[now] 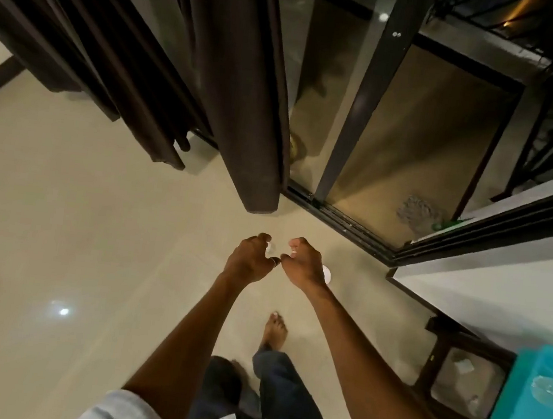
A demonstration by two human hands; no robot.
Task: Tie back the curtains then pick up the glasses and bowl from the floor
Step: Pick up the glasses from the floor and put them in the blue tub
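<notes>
Dark brown curtains hang loose in folds in front of the sliding glass door, their hems just above the floor. My left hand and my right hand reach forward side by side over the tiled floor. The fingers of both are loosely curled and hold nothing. A small pale thing shows on the floor past my left fingertips; I cannot tell whether it is a glass. A white round rim, perhaps the bowl, peeks out from behind my right hand. The rest of both things is hidden by my hands.
The black door track runs along the floor ahead on the right, meeting a white wall. A dark wooden frame and a teal box stand at the right. My bare foot is below my hands.
</notes>
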